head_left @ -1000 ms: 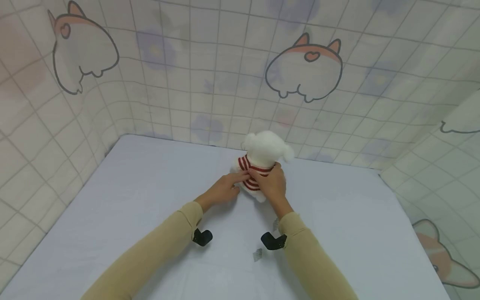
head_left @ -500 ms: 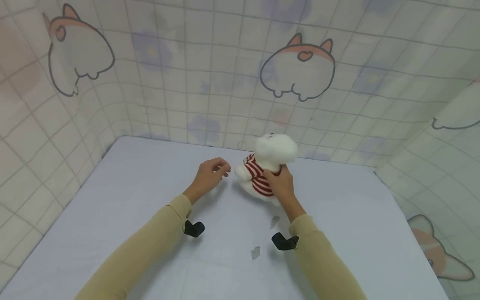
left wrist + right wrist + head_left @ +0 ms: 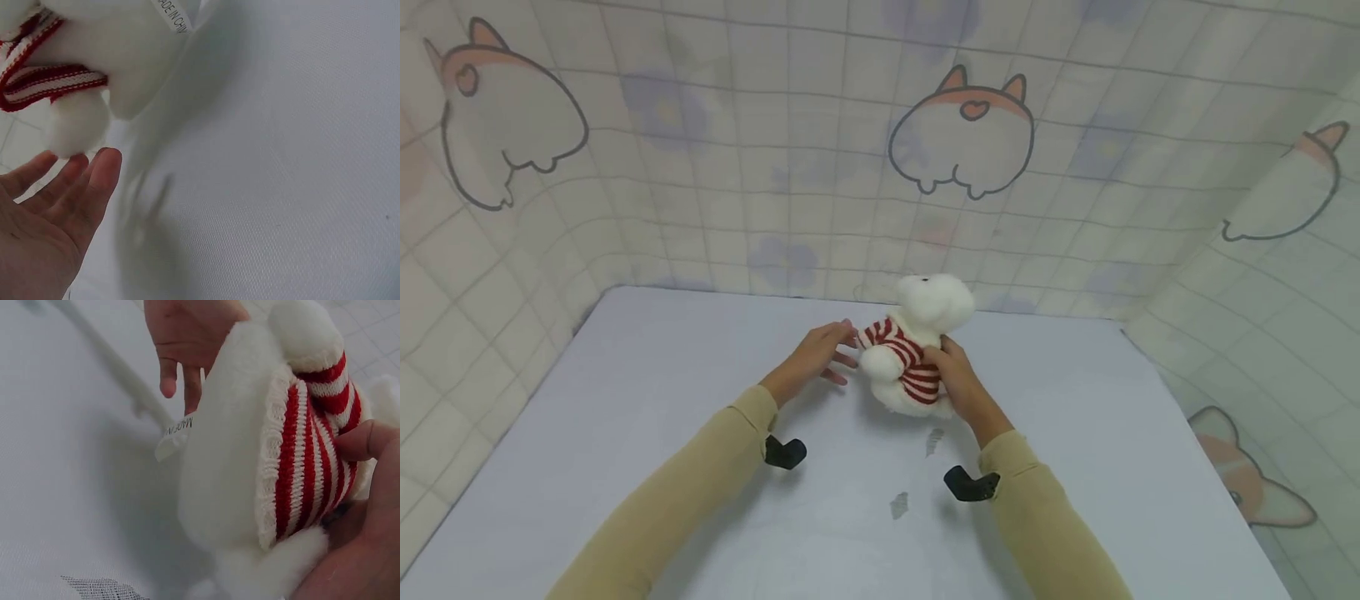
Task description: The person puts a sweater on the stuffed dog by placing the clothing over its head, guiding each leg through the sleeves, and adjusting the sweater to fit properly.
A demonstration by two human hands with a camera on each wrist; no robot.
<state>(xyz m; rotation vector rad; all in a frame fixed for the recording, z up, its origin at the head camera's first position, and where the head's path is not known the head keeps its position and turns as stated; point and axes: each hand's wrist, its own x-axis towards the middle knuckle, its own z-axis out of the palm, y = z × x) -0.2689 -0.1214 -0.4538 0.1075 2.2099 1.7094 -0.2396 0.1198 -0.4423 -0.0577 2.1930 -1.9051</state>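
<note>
A white plush toy (image 3: 934,304) in a red-and-white striped knitted sweater (image 3: 920,383) is held over the far middle of the table. My right hand (image 3: 961,379) grips its body, the thumb pressing the stripes in the right wrist view. Beside the toy's other side, my left hand (image 3: 820,354) has its fingers extended and spread. In the left wrist view, those fingertips (image 3: 106,169) are right at the toy's round white paw (image 3: 78,125). A printed white label (image 3: 175,437) sticks out from the toy's lower body. The toy's face is mostly turned away from the head view.
The white tabletop (image 3: 700,467) ends at a back wall of checked cloth (image 3: 820,150) with cartoon corgi prints, close behind the toy. Two small grey patches (image 3: 899,505) mark the surface between the forearms. Black mounts (image 3: 972,485) project from both sleeves.
The toy has turned in my right hand from its back to its side. My left hand came off the toy to the left, then returned near its paw, with fingers spreading.
</note>
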